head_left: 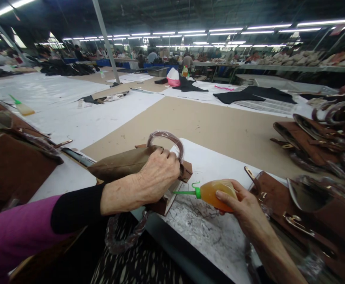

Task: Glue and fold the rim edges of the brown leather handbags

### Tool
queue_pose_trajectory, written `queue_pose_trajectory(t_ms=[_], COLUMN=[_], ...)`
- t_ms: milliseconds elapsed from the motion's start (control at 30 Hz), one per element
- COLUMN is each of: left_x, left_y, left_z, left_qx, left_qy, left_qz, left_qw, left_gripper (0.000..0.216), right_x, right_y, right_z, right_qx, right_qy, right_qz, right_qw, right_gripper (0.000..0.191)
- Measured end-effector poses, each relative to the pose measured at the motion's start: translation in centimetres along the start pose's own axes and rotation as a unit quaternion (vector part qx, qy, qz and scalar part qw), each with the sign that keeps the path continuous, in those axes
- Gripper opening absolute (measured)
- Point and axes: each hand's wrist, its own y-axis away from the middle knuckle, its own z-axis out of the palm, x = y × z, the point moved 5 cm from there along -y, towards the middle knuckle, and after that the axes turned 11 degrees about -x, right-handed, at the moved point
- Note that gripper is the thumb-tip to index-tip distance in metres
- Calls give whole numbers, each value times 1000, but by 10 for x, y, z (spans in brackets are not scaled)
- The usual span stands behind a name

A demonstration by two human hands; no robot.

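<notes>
A brown handbag [122, 162] lies on its side at the table's near edge, its plastic-wrapped handle [165, 135] arching up behind my left hand [160, 171]. The fingers of that hand are curled over the bag's top edge. A second wrapped handle [125, 238] hangs down toward my lap. My right hand [237, 201] is wrapped round a squeeze bottle [216, 194] of amber liquid, tilted level. Its thin green nozzle points left, with the tip close to the bag's open edge; whether it touches I cannot tell.
More brown handbags [314, 213] crowd the right side, and others [15, 169] stand at the left. Another green-tipped bottle [23, 107] lies on the white table sheet at left. Black fabric pieces [252, 94] and a pink container [173, 81] sit farther back, near a pole [105, 39].
</notes>
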Motion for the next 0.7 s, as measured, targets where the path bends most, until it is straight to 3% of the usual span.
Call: queue_pose_trajectory(t_ms=[367, 700], left_x=[3, 3], left_y=[1, 2], left_z=[-4, -2], left_qx=[-18, -13], left_qy=[-7, -6], left_qz=[12, 16], left_qw=[1000, 1000], left_gripper=[18, 21], right_x=[-1, -8], right_y=[14, 33], right_z=[8, 24], right_qx=[-32, 0], right_qy=[-11, -60], right_qz=[0, 13], right_qw=[999, 998], right_gripper=[39, 39])
